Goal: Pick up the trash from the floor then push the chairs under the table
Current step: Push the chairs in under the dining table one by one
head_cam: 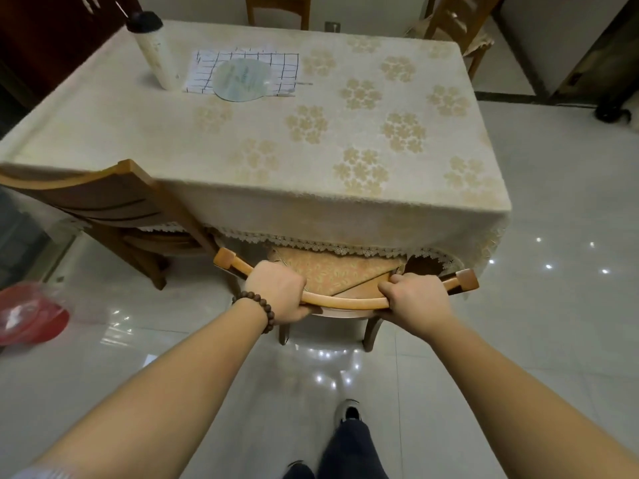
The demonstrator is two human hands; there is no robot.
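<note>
Left hand [275,293] and right hand [413,299] each grip the curved top rail of the chair [342,300], partly under the table [311,209] near edge; rigid, moderately heavy wood, likely sliding easily on glossy floor [553,305].

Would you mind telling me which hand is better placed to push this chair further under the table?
Neither alone: left hand and right hand both grip the chair's top rail, evenly spaced either side of its middle, so pushing with both looks best.
</note>
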